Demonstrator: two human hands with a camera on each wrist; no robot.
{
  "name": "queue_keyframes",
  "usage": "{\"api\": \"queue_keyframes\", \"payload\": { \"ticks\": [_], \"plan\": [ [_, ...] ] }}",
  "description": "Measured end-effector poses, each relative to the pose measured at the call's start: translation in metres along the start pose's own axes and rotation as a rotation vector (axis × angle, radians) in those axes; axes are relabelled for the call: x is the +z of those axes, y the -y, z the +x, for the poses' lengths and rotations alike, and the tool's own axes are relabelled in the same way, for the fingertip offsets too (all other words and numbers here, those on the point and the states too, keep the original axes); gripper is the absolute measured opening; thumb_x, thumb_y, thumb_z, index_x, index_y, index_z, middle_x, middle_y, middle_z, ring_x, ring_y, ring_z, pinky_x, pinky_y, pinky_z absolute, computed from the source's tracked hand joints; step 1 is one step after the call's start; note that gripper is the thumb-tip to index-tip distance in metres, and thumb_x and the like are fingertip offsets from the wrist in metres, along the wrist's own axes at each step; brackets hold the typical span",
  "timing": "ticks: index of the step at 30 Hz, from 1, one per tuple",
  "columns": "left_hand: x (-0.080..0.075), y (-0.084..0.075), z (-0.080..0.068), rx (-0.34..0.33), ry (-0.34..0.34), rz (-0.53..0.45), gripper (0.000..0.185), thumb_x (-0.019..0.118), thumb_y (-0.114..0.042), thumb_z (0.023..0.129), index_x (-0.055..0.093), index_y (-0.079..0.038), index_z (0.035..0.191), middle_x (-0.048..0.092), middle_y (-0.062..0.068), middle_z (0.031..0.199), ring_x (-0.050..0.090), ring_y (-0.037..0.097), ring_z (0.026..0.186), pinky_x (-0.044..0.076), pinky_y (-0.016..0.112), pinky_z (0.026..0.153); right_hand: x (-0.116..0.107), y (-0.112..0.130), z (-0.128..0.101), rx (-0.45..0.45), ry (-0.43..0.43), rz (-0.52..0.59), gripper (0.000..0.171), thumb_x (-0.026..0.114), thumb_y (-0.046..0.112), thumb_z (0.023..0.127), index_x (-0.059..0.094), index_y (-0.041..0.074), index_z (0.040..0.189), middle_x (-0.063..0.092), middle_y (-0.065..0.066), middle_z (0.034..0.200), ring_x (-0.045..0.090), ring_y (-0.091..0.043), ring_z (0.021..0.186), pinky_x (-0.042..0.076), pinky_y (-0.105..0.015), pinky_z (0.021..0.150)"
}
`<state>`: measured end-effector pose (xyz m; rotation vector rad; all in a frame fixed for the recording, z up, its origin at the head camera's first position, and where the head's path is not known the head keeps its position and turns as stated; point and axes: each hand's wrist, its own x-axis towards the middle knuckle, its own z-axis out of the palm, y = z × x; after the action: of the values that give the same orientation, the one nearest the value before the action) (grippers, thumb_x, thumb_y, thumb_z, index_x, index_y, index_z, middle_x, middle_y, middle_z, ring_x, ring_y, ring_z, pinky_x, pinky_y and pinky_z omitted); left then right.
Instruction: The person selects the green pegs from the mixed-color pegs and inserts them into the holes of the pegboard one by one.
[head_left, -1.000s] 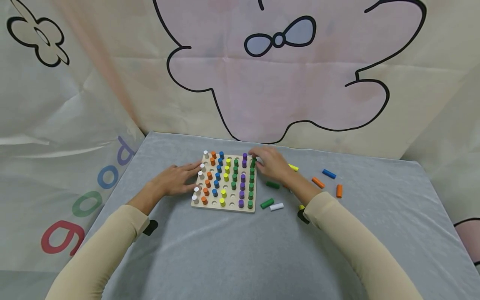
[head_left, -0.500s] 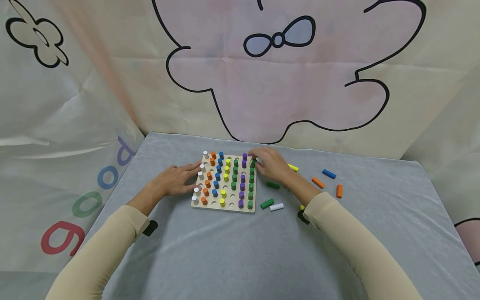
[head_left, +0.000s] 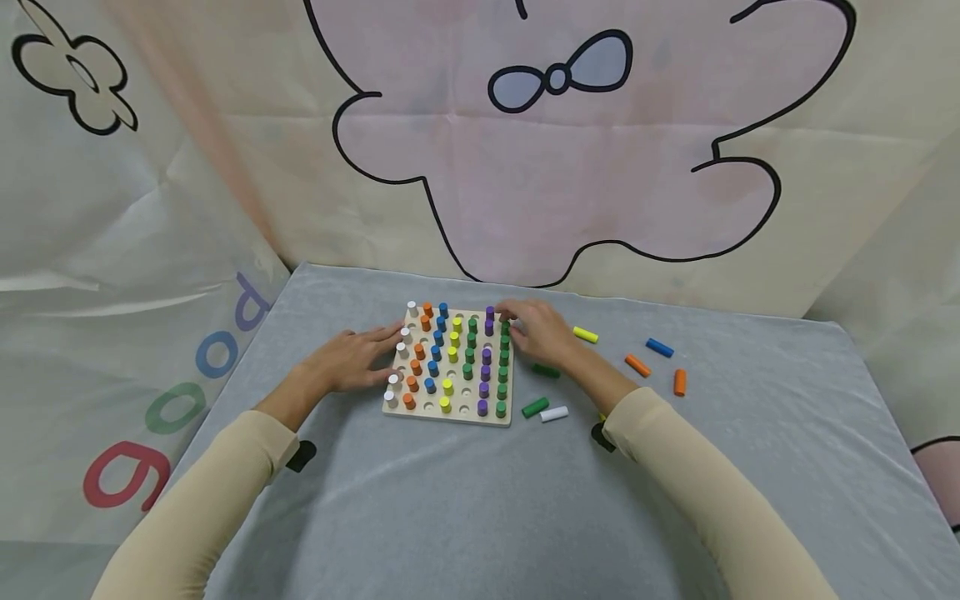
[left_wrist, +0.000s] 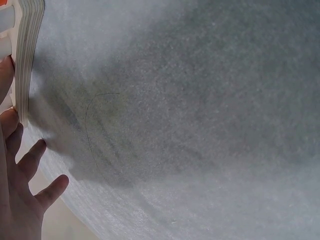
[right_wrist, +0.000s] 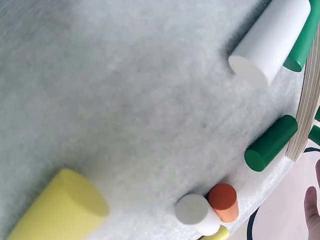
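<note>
A wooden peg board (head_left: 459, 412) lies on the grey cloth and holds rows of white, orange, blue, yellow, green and purple pegs, with some holes bare. My left hand (head_left: 375, 357) lies flat against the board's left edge, fingers straight; the left wrist view shows those fingers (left_wrist: 22, 170) beside the board edge (left_wrist: 26, 50). My right hand (head_left: 510, 322) curls over the board's back right corner, thumb and forefinger around the top green peg (head_left: 506, 327) of the right-hand column.
Loose pegs lie to the right of the board: two green (head_left: 546, 370) (head_left: 535, 407), a white (head_left: 554, 413), a yellow (head_left: 585, 335), two orange (head_left: 637, 365) (head_left: 678, 382) and a blue (head_left: 659, 347). A printed fabric backdrop rises behind the table.
My right hand has edged slightly left over the board's corner, uncovering the yellow peg behind it. The left hand has stayed where it was.
</note>
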<state>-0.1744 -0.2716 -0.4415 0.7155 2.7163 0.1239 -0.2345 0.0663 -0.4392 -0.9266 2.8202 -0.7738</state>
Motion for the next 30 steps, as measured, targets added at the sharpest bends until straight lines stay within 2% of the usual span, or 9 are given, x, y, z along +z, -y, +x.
{"api": "queue_keyframes", "payload": {
  "ticks": [4, 9, 20, 25, 30],
  "plan": [
    [0.000, -0.001, 0.001, -0.002, 0.006, -0.001, 0.075, 0.051, -0.053, 0.099, 0.030, -0.009, 0.156, 0.019, 0.007, 0.165, 0.038, 0.032, 0.143, 0.037, 0.062, 0.103, -0.004, 0.000, -0.003, 0.022, 0.004, 0.047, 0.038, 0.064, 0.002, 0.093, 0.061, 0.009, 0.131, 0.069, -0.006, 0.115, 0.061, -0.026, 0.112, 0.045, -0.045, 0.100],
    [0.001, -0.001, 0.002, -0.006, 0.007, 0.002, 0.075, 0.050, -0.053, 0.099, 0.030, -0.008, 0.156, 0.020, 0.008, 0.165, 0.038, 0.032, 0.143, 0.037, 0.062, 0.103, -0.008, -0.004, -0.008, 0.039, 0.014, 0.057, 0.040, 0.065, 0.004, 0.094, 0.059, 0.009, 0.133, 0.068, -0.007, 0.118, 0.060, -0.025, 0.111, 0.047, -0.045, 0.097],
    [-0.001, -0.002, 0.001, -0.001, 0.014, 0.013, 0.075, 0.049, -0.053, 0.099, 0.030, -0.008, 0.157, 0.019, 0.009, 0.165, 0.037, 0.033, 0.143, 0.038, 0.063, 0.102, -0.021, -0.018, -0.028, 0.030, 0.046, 0.079, 0.035, 0.070, 0.008, 0.092, 0.064, 0.005, 0.126, 0.073, -0.005, 0.106, 0.061, -0.026, 0.113, 0.045, -0.048, 0.101],
    [-0.001, -0.002, 0.002, -0.001, 0.017, 0.015, 0.075, 0.048, -0.053, 0.099, 0.029, -0.008, 0.157, 0.019, 0.009, 0.165, 0.037, 0.033, 0.143, 0.038, 0.063, 0.102, -0.023, -0.022, -0.044, -0.009, 0.078, 0.060, 0.037, 0.073, 0.011, 0.091, 0.064, 0.004, 0.126, 0.074, -0.004, 0.104, 0.062, -0.027, 0.112, 0.044, -0.051, 0.101],
    [-0.001, -0.002, 0.001, 0.001, 0.007, 0.008, 0.076, 0.050, -0.053, 0.099, 0.029, -0.009, 0.157, 0.019, 0.008, 0.165, 0.038, 0.033, 0.142, 0.038, 0.062, 0.102, -0.024, -0.026, -0.060, -0.076, 0.106, 0.031, 0.039, 0.075, 0.014, 0.089, 0.065, 0.004, 0.125, 0.074, -0.003, 0.106, 0.065, -0.022, 0.104, 0.048, -0.047, 0.095]
  ]
}}
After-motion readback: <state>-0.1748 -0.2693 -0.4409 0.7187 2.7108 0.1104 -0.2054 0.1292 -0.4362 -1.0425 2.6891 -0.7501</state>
